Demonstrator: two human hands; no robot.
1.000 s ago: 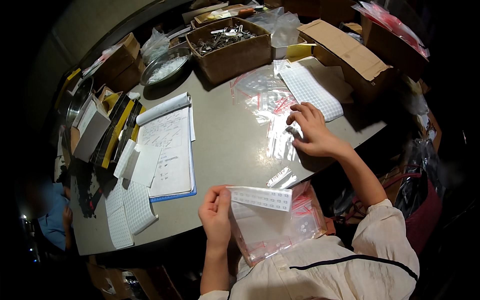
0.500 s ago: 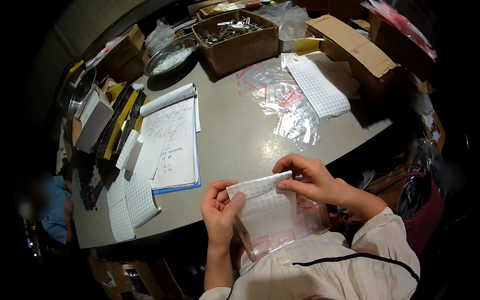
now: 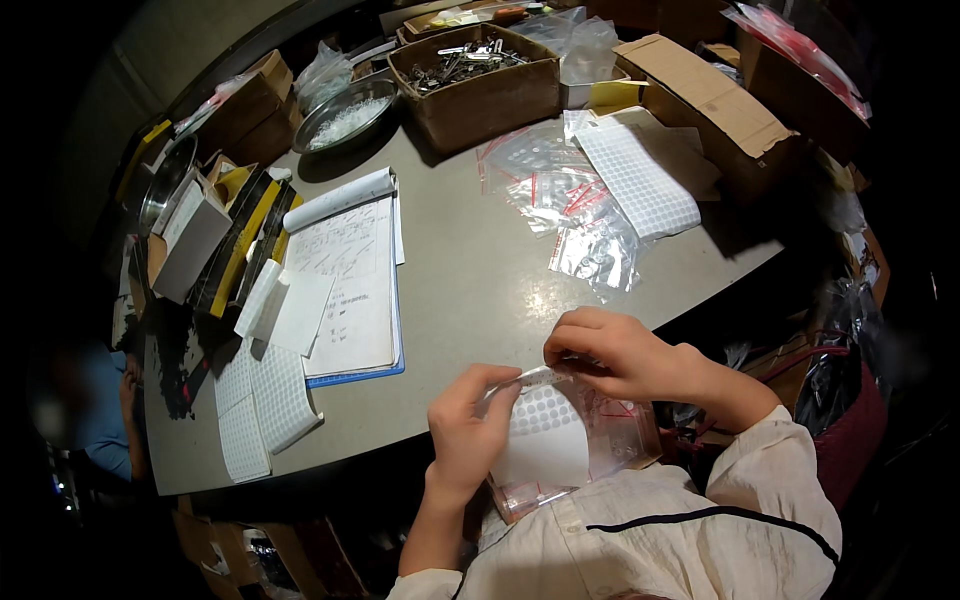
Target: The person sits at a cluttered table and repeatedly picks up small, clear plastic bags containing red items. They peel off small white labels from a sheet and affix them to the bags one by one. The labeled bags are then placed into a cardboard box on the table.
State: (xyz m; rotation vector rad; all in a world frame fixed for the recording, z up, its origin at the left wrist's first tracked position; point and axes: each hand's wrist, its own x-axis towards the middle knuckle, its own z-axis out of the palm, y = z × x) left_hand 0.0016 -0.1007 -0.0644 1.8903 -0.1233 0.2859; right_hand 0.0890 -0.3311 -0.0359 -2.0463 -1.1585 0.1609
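From the head view, my left hand (image 3: 470, 425) pinches the left edge of a white sheet of round stickers (image 3: 540, 440), thumb on top and fingers curled beneath, so that grip is pressed shut on the sheet. My right hand (image 3: 615, 350) pinches the sheet's upper right edge, fingertips pressed together there. The sheet sits just off the near edge of the tabletop (image 3: 480, 290), over my lap, its long axis running left to right between my hands and its dotted face turned up toward me. Beneath it lie clear zip bags with red seals (image 3: 610, 445), touching the sheet.

Farther out on the tabletop, a pile of more clear bags (image 3: 570, 210) lies beside another sticker sheet (image 3: 640, 180). An open notebook (image 3: 350, 275) lies to my left, with loose white sheets (image 3: 265, 400) near it. A cardboard box of metal parts (image 3: 475, 75) stands at the far side, and nothing lies between my hands and the sheet.
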